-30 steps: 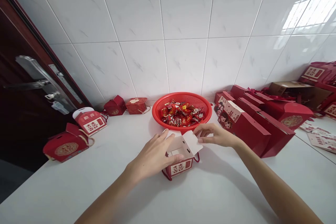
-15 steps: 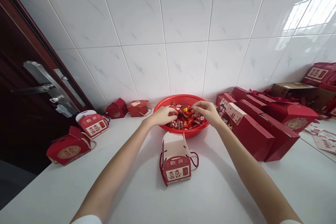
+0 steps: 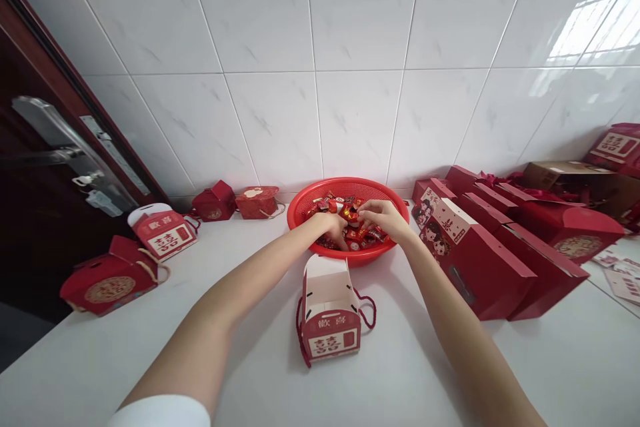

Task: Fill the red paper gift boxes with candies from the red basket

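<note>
A red plastic basket (image 3: pixel 300 203) with a perforated wall holds many wrapped candies (image 3: pixel 356 235) in red and gold. Inside it, my left hand (image 3: pixel 330 227) reaches down among the candies with its fingers apart, the tips partly hidden. Beside it on the right, my right hand (image 3: pixel 384 217) has its thumb and fingers pinched at a shiny red-and-gold candy, partly covered by the fingers. In front of the basket stands a small red-and-white gift box (image 3: pixel 333 340), its top open towards the basket, dark red cord handles at its sides. No candy shows inside the box.
Several small red gift boxes (image 3: pixel 167 233) stand on the white table (image 3: pixel 250 373) at the left, near the dark door (image 3: pixel 40 213). Larger red gift bags (image 3: pixel 480 267) stand close by my right arm. Behind them is a cardboard box (image 3: pixel 565 173). A tiled wall (image 3: pixel 270 127) closes the back.
My left hand has moved right and down into the candies, its fingers opening. My right hand has shifted slightly left and lower over the basket. The view has moved a little closer.
</note>
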Demonstrator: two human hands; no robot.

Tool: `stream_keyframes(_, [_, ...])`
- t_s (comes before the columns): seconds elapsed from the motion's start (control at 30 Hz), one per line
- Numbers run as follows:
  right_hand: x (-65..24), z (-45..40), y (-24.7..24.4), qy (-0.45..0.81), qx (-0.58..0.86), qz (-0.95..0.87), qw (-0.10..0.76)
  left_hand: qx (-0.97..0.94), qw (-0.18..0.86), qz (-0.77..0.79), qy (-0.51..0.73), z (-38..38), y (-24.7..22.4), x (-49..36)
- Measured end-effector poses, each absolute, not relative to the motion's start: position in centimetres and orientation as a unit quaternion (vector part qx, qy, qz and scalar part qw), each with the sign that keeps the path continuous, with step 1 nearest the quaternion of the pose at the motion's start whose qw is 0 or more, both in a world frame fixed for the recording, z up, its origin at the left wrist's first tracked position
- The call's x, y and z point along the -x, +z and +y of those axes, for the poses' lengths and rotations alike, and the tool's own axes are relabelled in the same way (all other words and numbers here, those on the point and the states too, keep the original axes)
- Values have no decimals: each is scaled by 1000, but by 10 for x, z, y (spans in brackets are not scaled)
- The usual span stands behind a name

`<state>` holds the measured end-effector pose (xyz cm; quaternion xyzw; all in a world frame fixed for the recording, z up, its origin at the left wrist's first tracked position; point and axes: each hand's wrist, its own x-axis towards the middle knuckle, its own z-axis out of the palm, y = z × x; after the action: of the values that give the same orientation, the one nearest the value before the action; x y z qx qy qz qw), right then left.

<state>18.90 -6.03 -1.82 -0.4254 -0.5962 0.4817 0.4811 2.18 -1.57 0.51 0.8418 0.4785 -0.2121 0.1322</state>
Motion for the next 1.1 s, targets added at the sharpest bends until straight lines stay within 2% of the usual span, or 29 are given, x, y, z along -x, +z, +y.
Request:
stream_keyframes(0.27, [-189, -59, -22, 478, 421, -599, 486, -875, 109, 440, -170, -5, -17, -24])
stream_keyframes(0.87, [-189, -64, -22, 468, 418, -604, 492, -921, 119, 361, -84, -9, -25, -31])
stream_keyframes(1.1, [-189, -64, -23, 456, 432, -585, 513, -924, 177, 340, -14, -9, -25, -33])
